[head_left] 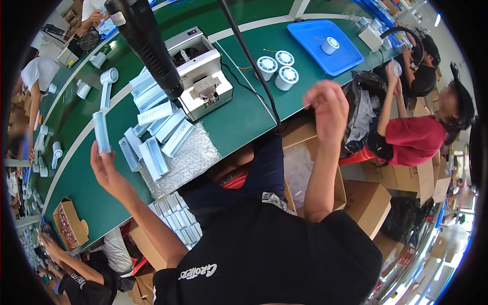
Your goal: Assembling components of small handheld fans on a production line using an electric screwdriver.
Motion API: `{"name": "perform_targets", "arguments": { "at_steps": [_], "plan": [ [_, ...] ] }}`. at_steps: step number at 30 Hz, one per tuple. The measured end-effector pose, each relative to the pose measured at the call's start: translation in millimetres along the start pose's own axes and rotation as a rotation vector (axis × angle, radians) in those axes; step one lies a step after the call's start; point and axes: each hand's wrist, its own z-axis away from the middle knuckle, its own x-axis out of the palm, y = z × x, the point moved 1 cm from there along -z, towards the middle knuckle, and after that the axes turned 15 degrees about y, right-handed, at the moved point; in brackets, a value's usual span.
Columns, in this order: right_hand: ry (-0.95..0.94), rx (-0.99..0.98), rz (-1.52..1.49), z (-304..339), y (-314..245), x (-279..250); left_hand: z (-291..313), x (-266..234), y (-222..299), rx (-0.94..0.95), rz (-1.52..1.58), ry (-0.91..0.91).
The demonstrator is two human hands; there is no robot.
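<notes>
My left hand (105, 165) is closed on the lower end of a light blue fan handle (101, 133), held upright at the left of the bench. Just beyond it, a fan with a round head and handle (107, 86) lies on the conveyor. My right hand (328, 109) is raised over the bench's near edge, fingers loosely bent and apart, with nothing visible in it. Nearest to it are three round white fan heads (284, 76). Several light blue handle shells (157, 127) are piled between my hands, partly on bubble wrap (193, 157). A black electric screwdriver (147, 46) hangs above them.
A metal screw feeder (203, 81) stands behind the pile. At the back right a blue tray (305, 38) holds one fan head. Cardboard boxes (368, 206) and a black bag (363, 101) are at my right. Co-workers sit on both sides; a small parts box (68, 223) is at left.
</notes>
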Motion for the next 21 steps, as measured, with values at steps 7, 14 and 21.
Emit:
{"name": "perform_targets", "arguments": {
  "at_steps": [7, 14, 21],
  "plan": [
    [0.147, -0.225, 0.896, -28.1, 89.9, -15.0, 64.5, 16.3, 30.4, -0.771, 0.892, -0.231],
    [0.226, -0.086, 0.495, -21.3, 93.2, -9.3, 141.4, 46.8, 48.7, -1.129, 0.945, -0.541],
    [0.037, 0.238, -0.438, 29.7, 43.8, -57.7, 132.4, 61.9, 53.6, -1.047, 0.825, -0.656]
  ]
}}
